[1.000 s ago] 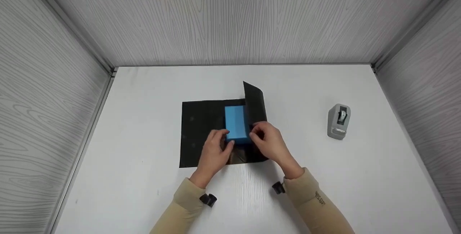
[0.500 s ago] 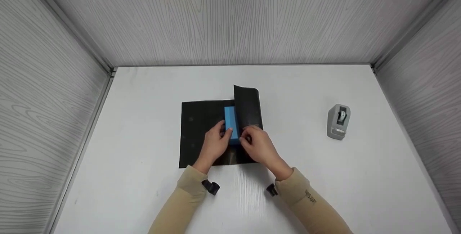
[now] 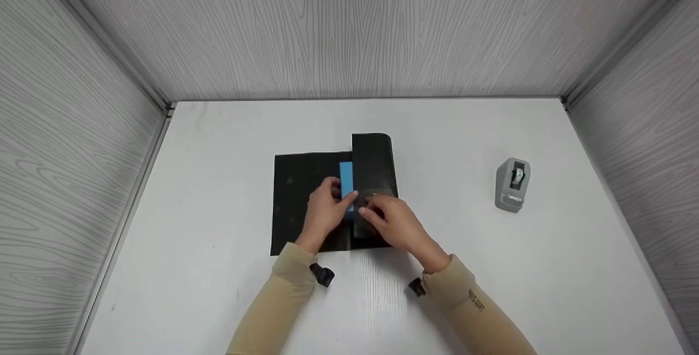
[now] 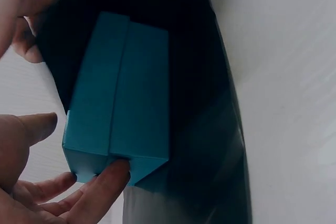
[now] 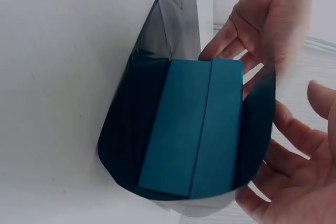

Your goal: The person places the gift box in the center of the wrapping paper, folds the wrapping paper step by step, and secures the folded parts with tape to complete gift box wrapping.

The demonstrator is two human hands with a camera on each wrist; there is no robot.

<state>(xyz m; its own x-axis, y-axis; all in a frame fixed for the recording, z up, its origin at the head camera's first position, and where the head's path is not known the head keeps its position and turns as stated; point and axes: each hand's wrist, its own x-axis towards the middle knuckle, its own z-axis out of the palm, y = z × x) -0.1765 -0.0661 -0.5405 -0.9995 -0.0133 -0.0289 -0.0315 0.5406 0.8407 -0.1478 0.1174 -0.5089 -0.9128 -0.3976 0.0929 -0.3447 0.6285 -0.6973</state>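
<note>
A blue box lies on a glossy black wrapping sheet. The sheet's right part curls up and over the box, leaving only a narrow left strip of blue in the head view. My left hand reaches in from the left; its extended fingertips touch the box's side, while the thumb looks apart from it in the left wrist view. My right hand pinches the folded flap near its free edge. Both wrist views show the box's lengthwise seam inside the raised sheet.
A grey tape dispenser stands to the right on the white table. Wood-grained panels rise at the back and on both sides. Dark wrist cameras sit on the beige sleeves.
My right hand has drawn the sheet's right side leftward, and the flap now covers most of the box. The left hand has shifted slightly up along the box. The dispenser has stayed put.
</note>
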